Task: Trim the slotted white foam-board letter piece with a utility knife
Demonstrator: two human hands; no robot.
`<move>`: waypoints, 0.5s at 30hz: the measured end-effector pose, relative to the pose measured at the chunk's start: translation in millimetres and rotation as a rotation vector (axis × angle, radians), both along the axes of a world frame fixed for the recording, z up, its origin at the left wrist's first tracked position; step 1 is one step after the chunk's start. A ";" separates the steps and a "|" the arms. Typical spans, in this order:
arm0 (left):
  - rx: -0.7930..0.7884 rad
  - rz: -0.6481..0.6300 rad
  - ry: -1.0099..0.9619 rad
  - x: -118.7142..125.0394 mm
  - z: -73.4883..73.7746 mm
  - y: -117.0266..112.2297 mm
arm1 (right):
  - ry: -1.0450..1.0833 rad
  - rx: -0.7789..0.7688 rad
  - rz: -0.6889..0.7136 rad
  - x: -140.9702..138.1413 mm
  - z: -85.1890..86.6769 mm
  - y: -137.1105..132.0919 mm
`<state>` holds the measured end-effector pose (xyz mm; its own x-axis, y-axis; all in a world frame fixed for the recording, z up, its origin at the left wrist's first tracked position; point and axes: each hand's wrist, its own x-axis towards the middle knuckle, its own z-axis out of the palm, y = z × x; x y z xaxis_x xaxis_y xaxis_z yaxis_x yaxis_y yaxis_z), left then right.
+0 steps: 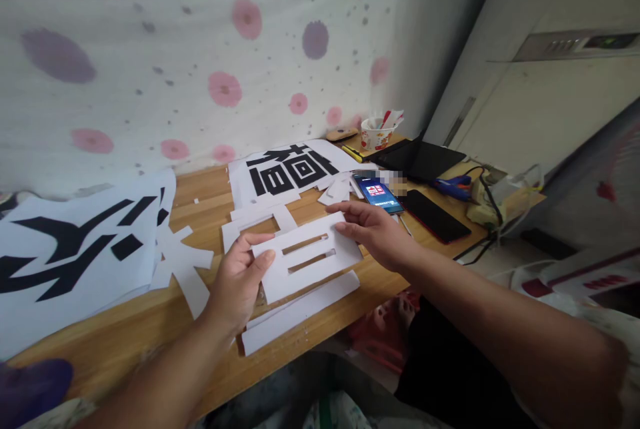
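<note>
A white paper cutout (310, 261) with two narrow slots lies on the wooden table (150, 322). My left hand (239, 277) pinches its left edge, thumb on top. On the cutout's right end my right hand (373, 229) presses down with fingers together. A long white paper strip (300, 312) lies just in front of the cutout, near the table's front edge. More white cut pieces (260, 219) sit behind it.
Big sheets printed with black characters lie at the left (75, 249) and at the back (293, 172). A lit phone (377, 192), a dark phone (435, 215), a black tablet (420, 159), a paper cup (375, 134) and cables sit at the right.
</note>
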<state>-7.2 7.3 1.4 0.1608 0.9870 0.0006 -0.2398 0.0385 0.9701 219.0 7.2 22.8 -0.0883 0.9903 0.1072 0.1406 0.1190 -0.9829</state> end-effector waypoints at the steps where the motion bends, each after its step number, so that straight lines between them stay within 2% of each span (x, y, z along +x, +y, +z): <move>1: 0.035 0.006 0.014 -0.9 -1.2 -0.4 | 0.012 -0.004 0.004 0.5 -1.2 0.5; 5: 0.129 -0.019 0.079 -4.8 -3.8 -2.0 | 0.051 -0.031 0.006 2.0 -2.8 0.6; 10: 0.130 -0.052 0.101 -4.6 0.2 -3.4 | 0.018 -0.067 -0.002 1.7 0.2 -1.1; 15: 0.133 -0.012 0.164 -4.1 5.4 -7.2 | 0.040 -0.053 0.014 2.1 -2.2 -0.6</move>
